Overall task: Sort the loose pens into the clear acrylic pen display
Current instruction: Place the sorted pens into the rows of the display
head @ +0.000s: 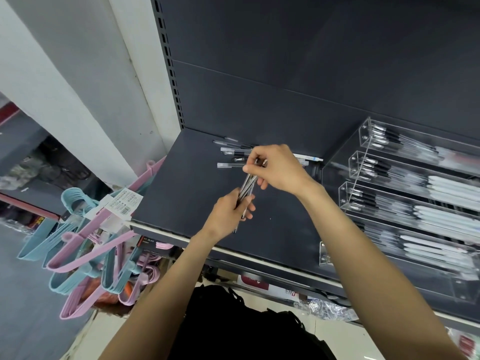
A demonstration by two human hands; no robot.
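Observation:
A small bundle of clear-barrelled pens (247,185) stands nearly upright between both hands over the dark shelf (187,183). My left hand (228,211) grips its lower end. My right hand (278,168) pinches its top with thumb and fingers. More loose pens (233,154) lie flat on the shelf behind my right hand, partly hidden by it. The clear acrylic pen display (363,162) stands at the right, its stepped tiers holding rows of black-gripped pens with white caps.
The shelf's dark back panel (285,87) rises behind the pens. Pink and blue plastic hangers (85,245) with a barcode label hang off the shelf's left end. A white pillar (85,87) stands at the left. Lower shelves and crumpled plastic wrap (324,309) sit below.

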